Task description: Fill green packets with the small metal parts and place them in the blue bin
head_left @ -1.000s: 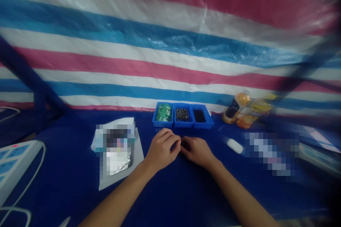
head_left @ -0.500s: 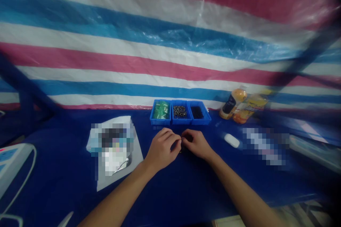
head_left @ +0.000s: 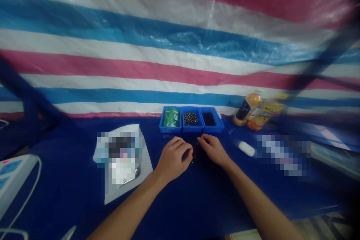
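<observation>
Small dark pieces [head_left: 194, 154] on the bench, mid-width, between the two hands and right by the left fingertips; too small for me to identify. Left hand [head_left: 174, 157]: thumb and forefinger curled in toward each other, tips close; from my feed I can't tell whether they pinch a piece. Right hand [head_left: 214, 150]: just apart from the left, forefinger and thumb bent close, same problem, can't tell what's between them.

Beyond the hands, toward the bench's far edge, three blue bins side by side: left bin [head_left: 170, 129] with green-and-white pieces, middle bin [head_left: 193, 129] with shiny dark beadlike parts, right bin [head_left: 213, 129] with black bits. White rounded case [head_left: 246, 149] right of the right hand. Two bottles, one dark-labelled [head_left: 248, 108], one yellow-labelled [head_left: 266, 114], near the far edge, right side. White sheet [head_left: 112, 195] under a pixelated packet, left. Power strip [head_left: 19, 180] at the left edge. Striped tarp [head_left: 157, 67] behind.
</observation>
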Demonstrator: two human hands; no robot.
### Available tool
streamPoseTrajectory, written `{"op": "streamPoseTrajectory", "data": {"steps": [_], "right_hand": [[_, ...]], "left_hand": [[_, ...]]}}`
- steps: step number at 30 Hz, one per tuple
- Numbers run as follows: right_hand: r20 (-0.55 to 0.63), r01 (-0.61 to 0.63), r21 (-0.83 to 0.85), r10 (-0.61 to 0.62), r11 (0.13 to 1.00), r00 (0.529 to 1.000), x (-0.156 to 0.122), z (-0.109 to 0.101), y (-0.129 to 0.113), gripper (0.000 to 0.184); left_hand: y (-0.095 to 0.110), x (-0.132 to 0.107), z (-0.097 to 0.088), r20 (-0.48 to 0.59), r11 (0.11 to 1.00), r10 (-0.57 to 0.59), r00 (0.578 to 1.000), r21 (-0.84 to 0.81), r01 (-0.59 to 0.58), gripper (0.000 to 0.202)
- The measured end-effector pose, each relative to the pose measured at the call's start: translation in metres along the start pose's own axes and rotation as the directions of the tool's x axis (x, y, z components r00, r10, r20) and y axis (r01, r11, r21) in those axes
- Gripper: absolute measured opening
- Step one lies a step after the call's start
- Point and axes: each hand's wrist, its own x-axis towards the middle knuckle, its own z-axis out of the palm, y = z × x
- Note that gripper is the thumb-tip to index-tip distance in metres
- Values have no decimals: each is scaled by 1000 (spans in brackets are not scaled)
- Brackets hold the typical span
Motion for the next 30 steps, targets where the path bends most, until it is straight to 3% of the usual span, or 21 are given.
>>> {"op": "streamPoseTrajectory", "data": {"steps": [3,5,7,9,12,14,18,22,26,30], "right_hand": [[-38,-41,233,52,972,998,3,2,0,32],[-80,-42,314,71,948,994,5,2,0,39],[-70,-22,228,39,973,997,4,-2,0,41],[27,32,29,-33,999,999,1,-7,-1,33],[217,181,-249,-127,952,968,-3,-13,-1,23],[269,249,-346,-158,905,950,-4,-14,1,22],[277,284,-394,-182,874,943,-2,-13,6,27],[254,278,-412,-184,868,950,0,-12,10,24],[211,251,-416,-175,874,962,0,-11,13,18],[167,225,-375,-174,899,970,2,-10,16,13]], "left_hand": [[1,0,0,3,1000,4,1000,2,-4,13],[2,1,0,0,1000,8,1000,3,-8,13],[2,1,-1,-10,1000,9,1000,6,-9,12],[1,1,-1,-16,1000,3,1000,12,-3,12],[0,1,0,-5,1000,-12,1000,25,12,12],[-1,0,1,29,999,-21,999,36,20,13],[-2,-2,4,143,993,-67,987,103,52,16],[0,-5,5,229,980,-118,966,181,76,32],[2,-7,5,286,977,-109,952,205,50,45],[1,-8,7,313,973,-105,944,231,32,41]]}}
